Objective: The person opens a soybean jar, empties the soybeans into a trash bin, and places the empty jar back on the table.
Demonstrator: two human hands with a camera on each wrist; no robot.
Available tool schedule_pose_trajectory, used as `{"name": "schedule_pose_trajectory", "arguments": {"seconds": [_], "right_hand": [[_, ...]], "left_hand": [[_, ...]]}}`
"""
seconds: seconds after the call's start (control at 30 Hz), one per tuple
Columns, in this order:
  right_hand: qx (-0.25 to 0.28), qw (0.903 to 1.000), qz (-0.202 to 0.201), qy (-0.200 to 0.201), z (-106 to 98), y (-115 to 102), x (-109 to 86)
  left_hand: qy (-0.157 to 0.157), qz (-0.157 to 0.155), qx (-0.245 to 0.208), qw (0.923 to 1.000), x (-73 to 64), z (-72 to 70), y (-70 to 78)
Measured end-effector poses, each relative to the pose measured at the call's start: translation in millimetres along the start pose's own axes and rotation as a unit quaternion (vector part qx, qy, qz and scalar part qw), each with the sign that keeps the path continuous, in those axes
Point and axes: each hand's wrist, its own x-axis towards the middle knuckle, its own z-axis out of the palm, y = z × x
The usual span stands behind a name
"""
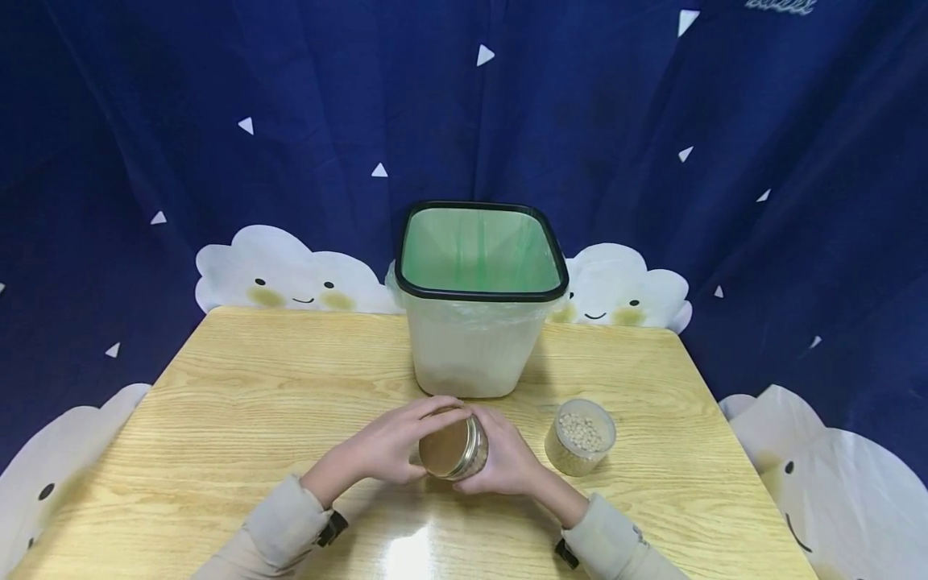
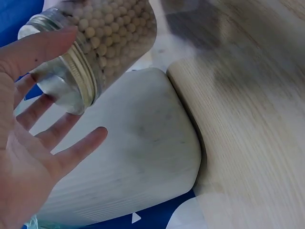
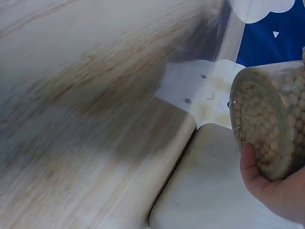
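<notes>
A clear jar full of pale round beans, closed with a metal lid, is held tilted above the table in front of me, lid toward me. My right hand grips the jar's body from the right; its thumb curls under the jar's glass. My left hand is at the lid end. In the left wrist view its fingers are spread and straight beside the lid, and the thumb lies along the lid's rim.
A white bin with a black rim and green liner stands just behind the hands. A second, lidless jar of beans stands on the wooden table to the right. Blue cloth hangs behind.
</notes>
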Motion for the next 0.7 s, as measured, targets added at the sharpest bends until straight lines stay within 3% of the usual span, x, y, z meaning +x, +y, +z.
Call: {"name": "schedule_pose_trajectory", "arguments": {"seconds": [0.1, 0.33, 0.47, 0.7], "right_hand": [[-0.004, 1.0, -0.006, -0.001, -0.3, 0.6, -0.8], [-0.017, 0.9998, 0.009, -0.002, 1.5, -1.1, -1.6], [-0.02, 0.9995, 0.025, 0.007, 2.3, -3.0, -1.8], [0.051, 0.9968, 0.06, 0.013, -0.5, -1.0, -2.4]], "left_hand": [[0.01, -0.01, -0.003, 0.9999, 0.6, 1.4, 0.3], [0.025, -0.096, -0.016, 0.9949, 0.2, 3.7, 4.2], [0.039, -0.136, -0.046, 0.9889, -1.1, 4.0, 4.8], [0.051, -0.142, -0.059, 0.9868, -6.5, -1.4, 4.3]]}}
